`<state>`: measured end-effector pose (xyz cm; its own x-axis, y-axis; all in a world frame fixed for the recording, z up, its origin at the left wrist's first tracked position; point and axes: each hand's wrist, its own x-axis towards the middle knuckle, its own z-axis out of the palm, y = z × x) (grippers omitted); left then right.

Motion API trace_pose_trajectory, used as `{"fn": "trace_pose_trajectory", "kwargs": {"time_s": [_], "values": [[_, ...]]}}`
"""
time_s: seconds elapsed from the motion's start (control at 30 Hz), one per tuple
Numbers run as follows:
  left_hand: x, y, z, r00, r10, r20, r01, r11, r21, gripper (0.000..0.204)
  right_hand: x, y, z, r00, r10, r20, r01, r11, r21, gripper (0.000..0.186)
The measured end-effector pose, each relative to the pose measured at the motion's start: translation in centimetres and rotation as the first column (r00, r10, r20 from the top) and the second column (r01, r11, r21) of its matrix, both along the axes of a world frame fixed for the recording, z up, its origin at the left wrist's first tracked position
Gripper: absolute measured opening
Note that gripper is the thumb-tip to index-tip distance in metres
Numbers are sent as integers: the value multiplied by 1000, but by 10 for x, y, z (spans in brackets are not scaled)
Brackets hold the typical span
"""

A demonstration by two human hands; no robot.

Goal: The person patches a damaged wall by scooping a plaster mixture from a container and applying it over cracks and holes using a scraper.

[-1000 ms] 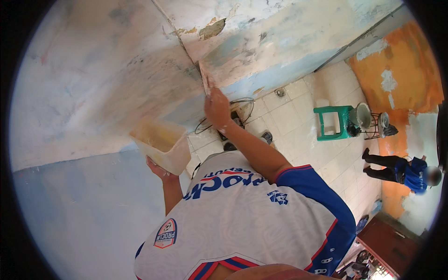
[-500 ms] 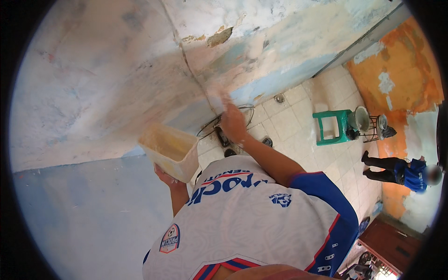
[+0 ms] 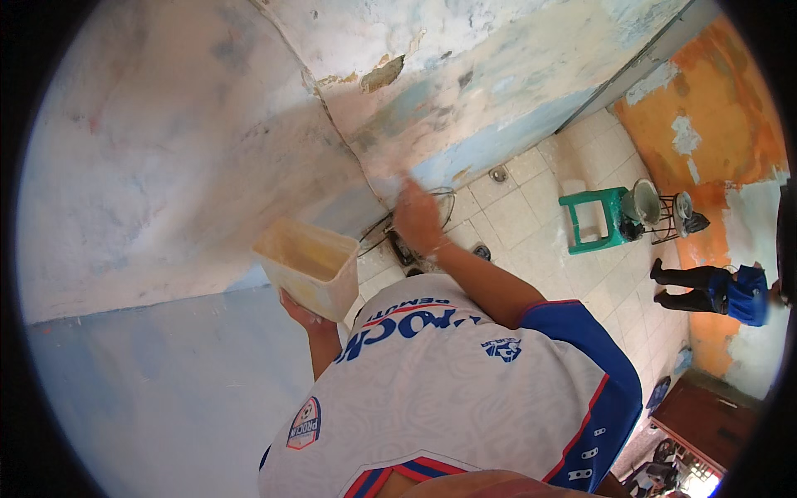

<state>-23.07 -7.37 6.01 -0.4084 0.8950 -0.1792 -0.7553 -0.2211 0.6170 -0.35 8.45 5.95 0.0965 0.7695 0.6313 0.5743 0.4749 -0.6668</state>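
Observation:
My left hand [image 3: 299, 310] grips a rectangular off-white plastic tub [image 3: 328, 286] from below, at its base. The tub's open top shows yellowish stains on the inner walls. My right hand [image 3: 418, 217] is raised right of the tub, in front of the wall's lower part. Its fingers are smeared by motion, so whether they hold anything does not show. The patchy wall [image 3: 216, 158] facing me carries pale, pinkish and bluish smears, a long crack and a chipped spot [image 3: 383, 74].
A green plastic stool [image 3: 594, 220] stands on the tiled floor [image 3: 531, 282] to the right, beside a grey bucket [image 3: 641, 208]. Farther right, another person [image 3: 743, 295] stands near an orange wall [image 3: 706, 100]. A dark cable [image 3: 448, 203] lies at the wall's foot.
The view has shifted slightly. The tub sits a little farther right and tips a bit differently in my left hand. My right hand stays raised, still blurred. The other person has moved slightly.

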Motion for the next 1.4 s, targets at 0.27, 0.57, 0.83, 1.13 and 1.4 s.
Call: {"fn": "trace_pose_trajectory", "kwargs": {"time_s": [0.27,0.57,0.83,1.13,1.4], "values": [[-1,4,-5,997,-71,-5,71,997,-40,60,39,83,-2,967,-235,96,223,967,121,16],[-8,-12,-16,1000,-3,29,5,997,-73,57,45,8,3,991,-112,67,125,958,-258,20],[17,-10,-13,999,12,45,-12,1000,-11,57,10,77,-22,986,-53,156,53,999,2,26],[28,-26,-6,996,64,64,-62,997,-35,56,57,17,0,992,-116,-40,115,993,-33,25],[51,-17,-6,994,100,-32,-102,993,-63,56,16,29,0,938,211,274,-193,977,-89,32]]}}
